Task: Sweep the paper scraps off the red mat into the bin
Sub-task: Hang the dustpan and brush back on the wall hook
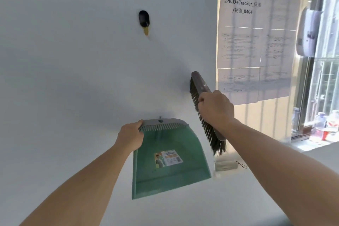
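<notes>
The left hand [131, 134] is curled round the grey comb-toothed rim of a green dustpan [168, 161], which hangs flat against the white wall [73, 79] with its open lip pointing down, below that hand. The right hand [216, 110] is closed in a fist round the back of a hand brush [201, 85], whose dark bristles run up above and down below the knuckles, just beside the pan. Both look like light, stiff plastic, easy to carry one-handed. The pan is best held by that rim, the brush by its rigid back, since the bristles will flex. The pan holds nothing that I can see except a printed label [167, 158]. The paper scraps, the red mat and the bin are out of view; scraps should be weightless and apt to flutter, so short, gentle strokes would suit.
</notes>
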`<act>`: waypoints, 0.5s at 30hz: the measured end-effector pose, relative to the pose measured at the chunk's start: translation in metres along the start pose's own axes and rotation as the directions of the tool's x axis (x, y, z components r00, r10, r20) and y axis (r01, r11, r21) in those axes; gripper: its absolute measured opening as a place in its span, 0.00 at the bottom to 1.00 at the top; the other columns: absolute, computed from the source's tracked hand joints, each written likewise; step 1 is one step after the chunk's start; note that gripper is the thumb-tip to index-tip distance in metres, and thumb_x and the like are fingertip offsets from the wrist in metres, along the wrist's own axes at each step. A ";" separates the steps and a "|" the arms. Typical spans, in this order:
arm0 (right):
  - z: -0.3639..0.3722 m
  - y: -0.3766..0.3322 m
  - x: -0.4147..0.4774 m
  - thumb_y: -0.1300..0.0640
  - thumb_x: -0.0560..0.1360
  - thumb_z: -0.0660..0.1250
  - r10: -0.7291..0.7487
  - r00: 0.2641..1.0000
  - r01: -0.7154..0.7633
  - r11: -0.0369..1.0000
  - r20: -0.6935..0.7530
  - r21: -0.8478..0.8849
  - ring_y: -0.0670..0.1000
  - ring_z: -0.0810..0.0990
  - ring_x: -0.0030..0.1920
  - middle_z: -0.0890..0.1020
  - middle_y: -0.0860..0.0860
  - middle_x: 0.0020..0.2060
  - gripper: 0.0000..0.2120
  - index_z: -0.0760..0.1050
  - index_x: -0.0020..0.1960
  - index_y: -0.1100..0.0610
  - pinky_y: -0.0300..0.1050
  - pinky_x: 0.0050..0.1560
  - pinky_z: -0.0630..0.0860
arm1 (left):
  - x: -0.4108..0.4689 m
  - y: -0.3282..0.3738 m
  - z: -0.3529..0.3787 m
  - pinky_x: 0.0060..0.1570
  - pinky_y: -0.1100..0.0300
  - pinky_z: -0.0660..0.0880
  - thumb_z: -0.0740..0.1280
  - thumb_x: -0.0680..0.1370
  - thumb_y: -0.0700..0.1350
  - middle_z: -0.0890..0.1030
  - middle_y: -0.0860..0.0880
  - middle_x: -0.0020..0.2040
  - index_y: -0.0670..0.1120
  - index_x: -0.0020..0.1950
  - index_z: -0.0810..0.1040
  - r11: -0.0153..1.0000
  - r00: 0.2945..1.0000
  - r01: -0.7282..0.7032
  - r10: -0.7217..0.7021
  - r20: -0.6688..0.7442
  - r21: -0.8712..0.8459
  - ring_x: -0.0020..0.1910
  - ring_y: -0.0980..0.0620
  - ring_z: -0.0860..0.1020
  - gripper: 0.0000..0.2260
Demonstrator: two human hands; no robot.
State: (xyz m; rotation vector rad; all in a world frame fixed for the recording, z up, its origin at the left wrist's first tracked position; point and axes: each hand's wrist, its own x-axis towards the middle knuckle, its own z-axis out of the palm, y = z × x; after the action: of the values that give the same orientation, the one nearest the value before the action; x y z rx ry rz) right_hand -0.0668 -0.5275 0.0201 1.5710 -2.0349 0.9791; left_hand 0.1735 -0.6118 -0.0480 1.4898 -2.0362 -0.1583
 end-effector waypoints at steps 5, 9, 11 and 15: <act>-0.017 0.003 0.019 0.54 0.78 0.58 -0.076 0.995 0.080 0.995 -0.071 0.056 0.56 0.75 0.43 0.75 0.54 0.46 0.12 0.79 0.55 0.51 0.47 0.43 0.73 | -0.005 0.003 0.016 0.38 0.59 0.76 0.58 0.81 0.39 0.78 0.42 0.62 0.51 0.76 0.66 0.999 0.999 0.048 -0.048 -0.003 -0.016 0.42 0.48 0.77 0.23; -0.023 -0.002 0.020 0.53 0.79 0.57 -0.191 0.977 0.202 0.971 -0.094 0.126 0.54 0.76 0.42 0.75 0.52 0.45 0.12 0.79 0.54 0.50 0.44 0.41 0.73 | -0.012 -0.002 0.026 0.29 0.65 0.70 0.59 0.81 0.40 0.77 0.46 0.55 0.52 0.77 0.63 0.997 0.998 0.067 -0.067 0.018 -0.048 0.38 0.51 0.77 0.24; -0.022 -0.007 0.017 0.52 0.79 0.57 -0.246 0.964 0.259 0.952 -0.098 0.162 0.54 0.76 0.42 0.76 0.52 0.46 0.13 0.79 0.54 0.50 0.44 0.41 0.73 | -0.010 -0.005 0.029 0.29 0.65 0.68 0.60 0.80 0.40 0.77 0.45 0.54 0.53 0.77 0.62 0.995 0.996 0.086 -0.086 0.015 -0.045 0.38 0.50 0.78 0.26; -0.019 -0.013 0.012 0.53 0.79 0.57 -0.360 0.930 0.367 0.891 -0.075 0.267 0.51 0.75 0.44 0.76 0.50 0.48 0.13 0.79 0.56 0.48 0.43 0.41 0.71 | -0.007 -0.006 0.032 0.30 0.64 0.69 0.60 0.80 0.40 0.77 0.45 0.55 0.53 0.77 0.62 0.994 0.994 0.108 -0.108 -0.013 -0.030 0.37 0.50 0.77 0.25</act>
State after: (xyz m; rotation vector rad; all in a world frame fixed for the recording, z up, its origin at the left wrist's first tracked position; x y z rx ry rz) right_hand -0.0602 -0.5237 0.0453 1.9831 -1.5503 1.1591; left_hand 0.1627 -0.6156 -0.0791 1.5790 -1.9342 -0.2194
